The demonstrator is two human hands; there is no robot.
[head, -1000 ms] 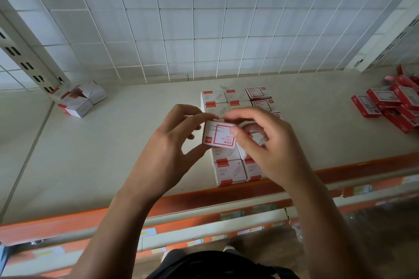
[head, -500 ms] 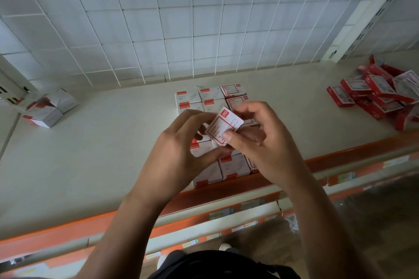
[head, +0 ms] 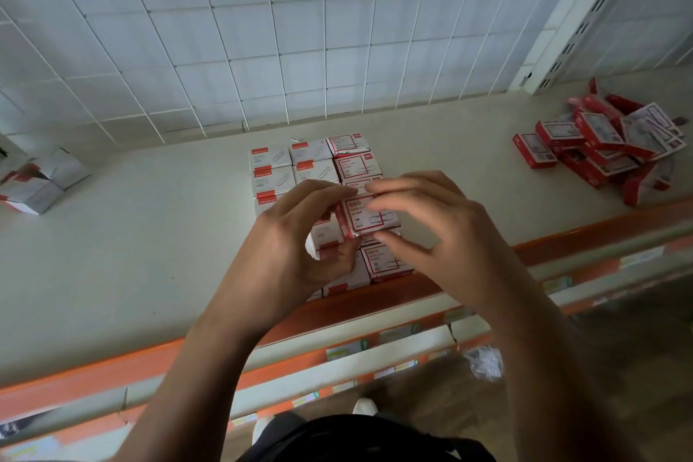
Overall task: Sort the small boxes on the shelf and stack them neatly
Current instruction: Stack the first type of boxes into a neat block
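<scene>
– One box in hand, is that right?

– Yes. A small white cardboard box with a red frame printed on its face [head: 369,216]. It is held up over the middle of the pale shelf board [head: 150,236], face to the camera, one end red. The drawing on it looks like a paper clip, though the print is too blurred to read.

– How do the hands hold it?

– The left hand [head: 296,236] has thumb and fingers curled round the red end. The right hand [head: 431,232] pinches the other end, fingers along the top edge, thumb below.

– And under it?

– Rows of matching small white-and-red boxes [head: 292,165] set side by side, running from near the white wire-grid back panel [head: 300,30] to the orange front rail [head: 375,306]. The hands and the held box cover the middle of those rows.

– Anything else?

– A loose heap of red cardboard boxes [head: 600,150] well apart at the right end, lying at all angles, and a few white boxes with red corners [head: 41,180] tumbled together at the far left.
</scene>
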